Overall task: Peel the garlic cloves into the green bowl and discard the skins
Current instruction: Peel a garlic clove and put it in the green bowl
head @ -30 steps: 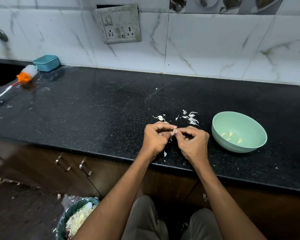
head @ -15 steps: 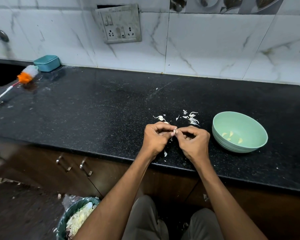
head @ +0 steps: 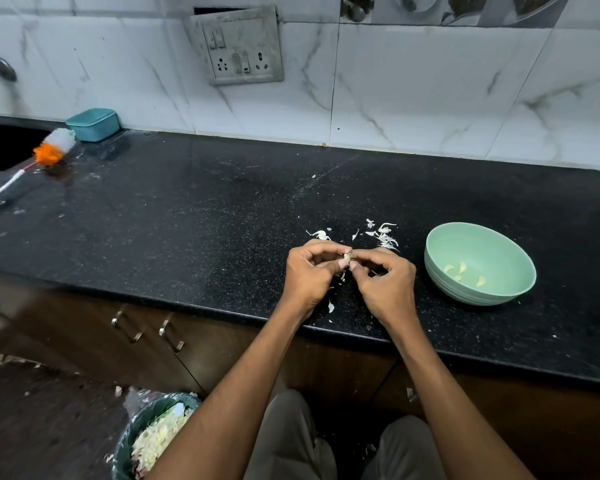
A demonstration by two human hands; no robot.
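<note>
A long black speckled stone worktop [head: 174,216] runs across the view below a wall of white marbled tiles [head: 413,91], with dark brown wooden cabinet doors [head: 84,327] under its front edge. On the floor at lower left stands a dark green bin lined with plastic [head: 142,441], heaped with pale garlic skins. A grey switch-and-socket plate [head: 241,46] is set into the wall. To the right on the worktop sits the round pale green bowl [head: 440,271], holding a few peeled yellowish garlic cloves [head: 463,270]. At far left lie a brush with a white handle and orange-and-white bristles [head: 28,171] and, just behind it against the wall, a small teal lidded box [head: 92,123].

Near the front edge, left of the bowl, the left hand [head: 309,275] and right hand [head: 385,282] meet. The fingers of both are curled, and their tips pinch a small pale garlic clove [head: 347,259] held between the two hands above the worktop. Loose white skin flakes [head: 383,235] lie scattered just beyond the hands, between them and the bowl, with a few more [head: 330,306] beneath the wrists
</note>
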